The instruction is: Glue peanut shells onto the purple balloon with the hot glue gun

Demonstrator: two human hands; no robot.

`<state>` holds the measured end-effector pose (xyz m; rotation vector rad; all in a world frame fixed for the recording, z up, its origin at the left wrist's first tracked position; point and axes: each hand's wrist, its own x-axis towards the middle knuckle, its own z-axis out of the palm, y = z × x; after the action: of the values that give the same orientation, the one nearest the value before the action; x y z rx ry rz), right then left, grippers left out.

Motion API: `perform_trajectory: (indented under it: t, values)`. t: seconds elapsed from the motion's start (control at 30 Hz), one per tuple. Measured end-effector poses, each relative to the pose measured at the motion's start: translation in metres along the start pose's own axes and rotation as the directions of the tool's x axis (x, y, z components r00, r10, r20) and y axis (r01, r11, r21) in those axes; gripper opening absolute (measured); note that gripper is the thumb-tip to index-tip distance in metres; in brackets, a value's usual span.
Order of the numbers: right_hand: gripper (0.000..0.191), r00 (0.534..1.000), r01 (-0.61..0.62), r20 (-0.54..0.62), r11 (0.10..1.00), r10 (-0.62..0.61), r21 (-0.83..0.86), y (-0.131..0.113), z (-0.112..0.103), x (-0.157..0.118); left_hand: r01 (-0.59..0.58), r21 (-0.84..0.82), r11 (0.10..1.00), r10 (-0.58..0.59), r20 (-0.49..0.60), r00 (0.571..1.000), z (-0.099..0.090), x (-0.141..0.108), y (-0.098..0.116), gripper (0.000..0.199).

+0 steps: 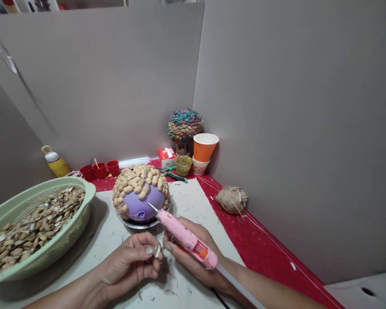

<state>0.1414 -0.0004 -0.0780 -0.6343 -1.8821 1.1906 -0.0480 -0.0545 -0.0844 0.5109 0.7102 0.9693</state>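
Observation:
Between the thumb and fingers of my left hand (131,264) is a peanut shell piece (157,250), its pale inside showing. My right hand (196,253) is wrapped round a pink glue gun (188,238) with a clear glue stick (236,285) at its back end. The gun's metal tip points up and left, in front of a purple balloon (143,204). Peanut shells (138,176) cover the balloon's top and sides; its lower front is bare. The balloon rests in a metal bowl (135,224). Neither hand touches the balloon.
A green basket (90,193) of shells stands left. Behind are a yellow bottle (59,166), red cups (99,171), pliers (176,176), a small tub (183,165), an orange cup (205,148) and a colourful shell-covered ball (185,125). A twine ball (231,199) lies right, by the grey wall (276,128).

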Motion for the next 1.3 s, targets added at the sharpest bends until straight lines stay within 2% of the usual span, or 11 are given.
perform_trajectory:
  t: [0.13,0.33,0.77,0.83,1.0,1.17,1.3]
  values:
    - [0.011,1.0,-0.018,-0.021,0.999,0.019,0.039,0.001,-0.002,0.0,-0.034,0.005,0.999,0.034,0.0,0.999,-0.001,-0.002,0.003,0.016]
    - [0.015,0.997,-0.015,0.079,0.997,0.009,0.08,0.009,0.002,-0.002,-0.066,0.008,0.998,0.066,0.02,0.998,0.001,-0.006,0.005,0.015]
    - [0.014,0.996,0.032,0.081,0.997,-0.038,0.071,-0.003,0.0,0.0,-0.064,0.03,0.998,0.063,0.019,0.998,0.003,-0.004,0.0,0.013]
    - [0.013,0.996,0.065,0.061,0.996,-0.069,0.055,-0.002,-0.001,0.002,-0.062,0.034,0.997,0.062,0.025,0.998,0.006,-0.006,0.003,0.013]
    - [0.018,0.992,0.083,-0.088,0.995,-0.087,-0.046,-0.001,-0.01,0.01,-0.117,0.072,0.991,0.119,-0.026,0.992,0.014,-0.016,0.021,0.019]
    - [0.018,0.965,0.087,-0.233,0.987,-0.117,-0.137,0.004,-0.029,0.02,-0.177,0.108,0.978,0.188,-0.105,0.976,0.018,-0.028,0.041,0.023]
    - [0.015,0.946,0.082,-0.299,0.985,-0.125,-0.153,-0.002,-0.042,0.024,-0.191,0.108,0.976,0.205,-0.127,0.971,0.021,-0.033,0.047,0.026]
